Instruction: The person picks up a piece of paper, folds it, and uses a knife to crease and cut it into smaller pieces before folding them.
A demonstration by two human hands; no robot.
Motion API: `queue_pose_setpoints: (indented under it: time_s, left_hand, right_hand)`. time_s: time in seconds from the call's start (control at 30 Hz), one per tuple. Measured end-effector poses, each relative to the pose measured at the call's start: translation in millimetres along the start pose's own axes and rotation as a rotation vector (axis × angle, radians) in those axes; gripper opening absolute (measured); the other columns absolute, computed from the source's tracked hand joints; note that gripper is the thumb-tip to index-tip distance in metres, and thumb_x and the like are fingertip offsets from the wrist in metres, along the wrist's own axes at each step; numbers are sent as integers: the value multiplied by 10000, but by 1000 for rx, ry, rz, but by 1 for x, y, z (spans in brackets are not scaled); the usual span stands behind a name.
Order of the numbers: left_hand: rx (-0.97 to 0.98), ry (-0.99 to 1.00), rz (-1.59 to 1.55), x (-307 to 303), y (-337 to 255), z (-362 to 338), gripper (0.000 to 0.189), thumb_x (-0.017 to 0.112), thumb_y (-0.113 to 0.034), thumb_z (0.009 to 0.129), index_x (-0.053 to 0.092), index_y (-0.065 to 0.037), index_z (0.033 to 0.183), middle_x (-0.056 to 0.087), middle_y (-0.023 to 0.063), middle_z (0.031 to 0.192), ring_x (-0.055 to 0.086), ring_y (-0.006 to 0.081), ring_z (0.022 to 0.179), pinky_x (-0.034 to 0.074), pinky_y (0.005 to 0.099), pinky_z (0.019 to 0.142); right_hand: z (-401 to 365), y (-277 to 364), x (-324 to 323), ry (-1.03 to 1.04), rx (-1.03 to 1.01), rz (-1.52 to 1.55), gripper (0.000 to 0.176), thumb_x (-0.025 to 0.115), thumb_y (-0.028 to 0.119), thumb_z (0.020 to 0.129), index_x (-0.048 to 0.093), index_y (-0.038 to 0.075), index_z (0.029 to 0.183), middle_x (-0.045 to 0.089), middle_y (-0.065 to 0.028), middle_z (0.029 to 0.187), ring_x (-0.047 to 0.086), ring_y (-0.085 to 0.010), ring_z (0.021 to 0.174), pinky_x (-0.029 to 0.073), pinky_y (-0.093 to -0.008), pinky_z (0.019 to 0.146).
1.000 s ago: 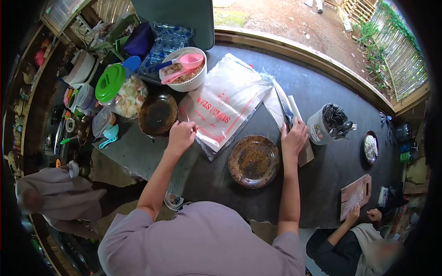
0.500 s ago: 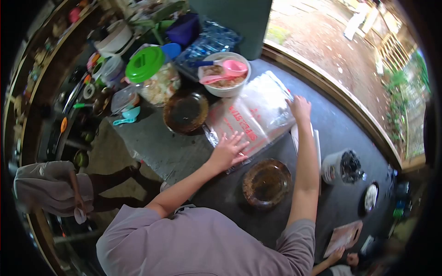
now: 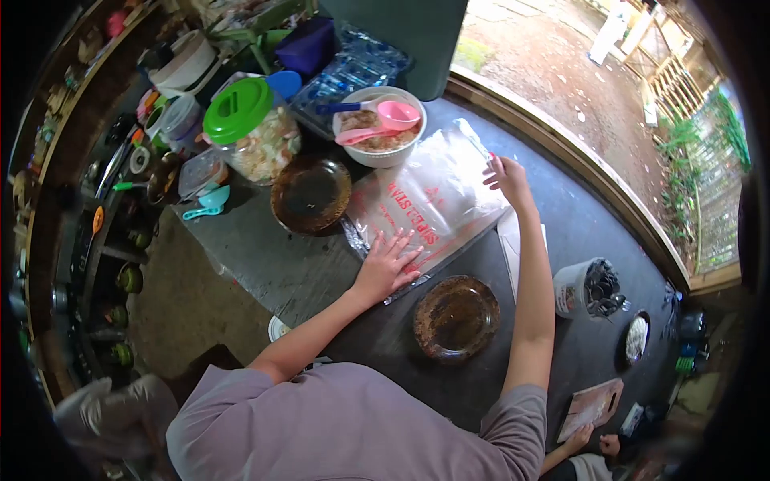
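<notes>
A flat pack of clear plastic bags with red lettering lies on the dark table. My left hand rests on its near left part, palm down with fingers spread. My right hand is at the pack's far right corner, fingers bent and apart; I cannot make out whether the fingertips touch the plastic. Beside those fingertips shows a small red and white bit, too small to name. A brown plate sits just below the pack, and a second brown plate is to its left.
Behind the pack stands a white tub of food with pink scoops on it. Left of it is a green-lidded jar. At right are a cutlery bucket and a cutting board beside another person's hand. Another person is at lower left.
My right hand has shifted slightly, its fingers now more visible and apart at the corner. My left hand stays on the pack. The person at left has moved closer, toward the bottom.
</notes>
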State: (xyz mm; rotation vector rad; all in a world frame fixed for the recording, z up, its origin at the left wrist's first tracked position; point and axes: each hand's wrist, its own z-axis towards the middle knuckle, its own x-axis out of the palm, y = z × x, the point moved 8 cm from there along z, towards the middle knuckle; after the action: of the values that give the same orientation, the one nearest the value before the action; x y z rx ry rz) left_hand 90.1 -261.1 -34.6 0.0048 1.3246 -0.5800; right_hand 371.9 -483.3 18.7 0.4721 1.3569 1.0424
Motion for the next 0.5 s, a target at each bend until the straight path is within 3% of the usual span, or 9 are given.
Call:
queue_pose_setpoints:
  time_s: [0.07, 0.1, 0.13, 0.2, 0.33, 0.4, 0.5]
  left_hand:
    - [-28, -4, -10, 0, 2, 0, 608, 657, -506, 968, 596, -193, 1486, 445, 138, 1629, 380, 352, 1530, 236, 628, 1244]
    - [-10, -2, -15, 0, 0, 1, 608, 657, -506, 968, 596, -193, 1486, 445, 138, 1629, 380, 352, 1530, 236, 628, 1244]
    - [-11, -2, -11, 0, -1, 2, 605, 651, -510, 972, 597, -192, 1483, 446, 137, 1628, 382, 350, 1527, 239, 625, 1243]
    - [-19, 1, 5, -2, 1, 1, 598, 639, -519, 980, 600, -190, 1477, 448, 136, 1627, 387, 347, 1522, 245, 618, 1243]
    - [-17, 9, 15, 2, 1, 0, 607, 646, -524, 976, 595, -191, 1481, 447, 127, 1630, 385, 340, 1525, 241, 610, 1247]
    - [-30, 10, 21, 3, 3, 0, 616, 651, -528, 972, 588, -197, 1488, 447, 119, 1633, 384, 330, 1528, 235, 603, 1252]
    - [-32, 14, 24, 3, 3, 1, 617, 651, -528, 972, 584, -204, 1493, 451, 113, 1631, 382, 319, 1530, 229, 601, 1254]
  right_hand:
    - [-5, -26, 1, 14, 290, 215, 197, 638, 93, 1027, 716, -81, 1077, 768, -175, 1052, 765, -220, 689, 610, -341, 595]
    - [-3, -46, 2, 53, 256, 125, 206, 647, 75, 1019, 709, -88, 1128, 764, -168, 1106, 764, -231, 643, 600, -319, 519]
    - [0, -56, 3, 156, 308, -106, 250, 726, 115, 960, 729, -14, 1173, 740, -150, 1233, 791, -274, 781, 630, -383, 639]
    - [-3, -32, 0, 44, -37, -639, 344, 810, 177, 867, 759, 103, 1199, 751, -104, 1184, 776, -306, 943, 619, -438, 803]
    - [-2, -23, 3, -41, 100, -673, 272, 800, 257, 839, 790, 138, 1084, 731, -145, 1102, 735, -352, 1031, 590, -462, 887]
    - [11, -34, 14, 36, 129, -800, 325, 852, 231, 796, 781, 173, 1108, 722, -69, 1167, 726, -307, 1063, 585, -442, 892]
    - [26, -46, 19, 14, 120, -845, 324, 867, 261, 785, 781, 163, 1082, 735, -70, 1152, 725, -293, 1064, 584, -426, 895]
